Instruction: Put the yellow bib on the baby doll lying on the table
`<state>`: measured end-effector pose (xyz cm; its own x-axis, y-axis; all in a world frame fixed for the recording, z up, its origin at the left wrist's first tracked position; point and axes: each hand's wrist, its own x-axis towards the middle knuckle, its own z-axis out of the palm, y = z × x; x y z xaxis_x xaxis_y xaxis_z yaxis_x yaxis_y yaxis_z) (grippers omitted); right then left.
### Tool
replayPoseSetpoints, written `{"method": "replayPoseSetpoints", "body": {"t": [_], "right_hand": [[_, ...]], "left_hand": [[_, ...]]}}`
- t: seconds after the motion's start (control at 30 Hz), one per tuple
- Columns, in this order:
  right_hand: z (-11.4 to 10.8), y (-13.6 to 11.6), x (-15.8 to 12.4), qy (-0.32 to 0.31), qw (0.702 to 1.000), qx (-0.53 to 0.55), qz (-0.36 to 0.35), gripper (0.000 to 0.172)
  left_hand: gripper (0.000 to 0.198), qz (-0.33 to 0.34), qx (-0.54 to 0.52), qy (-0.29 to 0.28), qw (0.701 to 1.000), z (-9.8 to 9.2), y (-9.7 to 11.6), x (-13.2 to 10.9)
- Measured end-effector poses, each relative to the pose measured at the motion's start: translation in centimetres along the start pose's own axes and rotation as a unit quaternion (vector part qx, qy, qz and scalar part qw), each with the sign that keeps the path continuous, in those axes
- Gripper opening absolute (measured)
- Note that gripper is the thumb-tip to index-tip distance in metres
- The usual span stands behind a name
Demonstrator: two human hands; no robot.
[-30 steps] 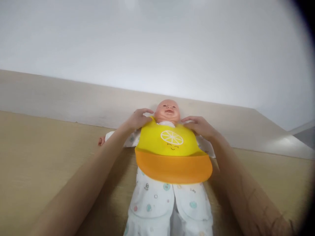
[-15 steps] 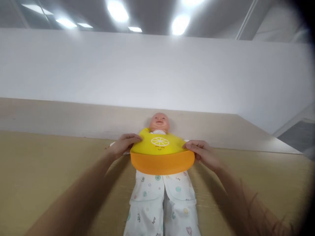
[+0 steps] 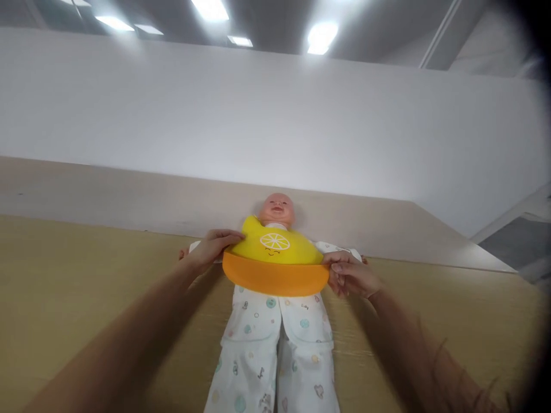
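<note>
A baby doll [image 3: 276,207] in white patterned pyjamas lies on its back on a light wooden table [image 3: 64,287], head pointing away from me. A yellow bib [image 3: 274,252] with an orange catch pocket and a lemon-slice face lies on its chest. My left hand [image 3: 210,246] grips the bib's left edge near the doll's shoulder. My right hand [image 3: 350,275] pinches the right edge of the orange pocket. The doll's arms are mostly hidden behind my hands and the bib.
A pale raised ledge [image 3: 129,195] runs along the back of the table, below a white wall [image 3: 258,115]. Ceiling lights [image 3: 321,37] shine above. The table's right end [image 3: 495,269] falls away toward a grey floor.
My hands have slid from the doll's neck down to the sides of the bib. The view has tilted up and back, so the ceiling shows and the doll looks smaller.
</note>
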<state>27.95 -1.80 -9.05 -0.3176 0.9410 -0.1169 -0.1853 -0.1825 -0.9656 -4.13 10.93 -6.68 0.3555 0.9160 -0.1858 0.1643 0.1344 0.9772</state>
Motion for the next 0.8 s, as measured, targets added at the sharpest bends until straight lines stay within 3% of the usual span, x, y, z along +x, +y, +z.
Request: {"method": "replayPoseSetpoints", "body": {"t": [0.23,0.4,0.53,0.7,0.8], "right_hand": [[0.4,-0.1,-0.2,0.025,0.999,-0.029,0.016,0.032],[0.9,-0.4,-0.3,0.019,0.998,-0.049,0.018,0.033],[1.6,-0.9,-0.3,0.008,0.998,-0.065,-0.008,0.027],[1.8,-1.0,-0.1,0.008,0.998,-0.062,-0.023,0.025],[1.4,-0.3,0.2,0.001,0.997,-0.080,-0.018,0.028]], "left_hand": [[0.031,0.064,-0.015,-0.005,0.998,0.3,-0.7,-0.5],[0.028,0.052,-0.085,-0.029,0.995,0.2,-1.4,-0.2],[0.025,0.057,-0.133,-0.005,0.989,-0.1,-1.2,-0.1],[0.037,0.056,-0.103,0.006,0.993,-0.4,-1.4,0.0],[0.034,0.066,-0.087,0.010,0.994,-0.3,-1.4,-0.3]]}}
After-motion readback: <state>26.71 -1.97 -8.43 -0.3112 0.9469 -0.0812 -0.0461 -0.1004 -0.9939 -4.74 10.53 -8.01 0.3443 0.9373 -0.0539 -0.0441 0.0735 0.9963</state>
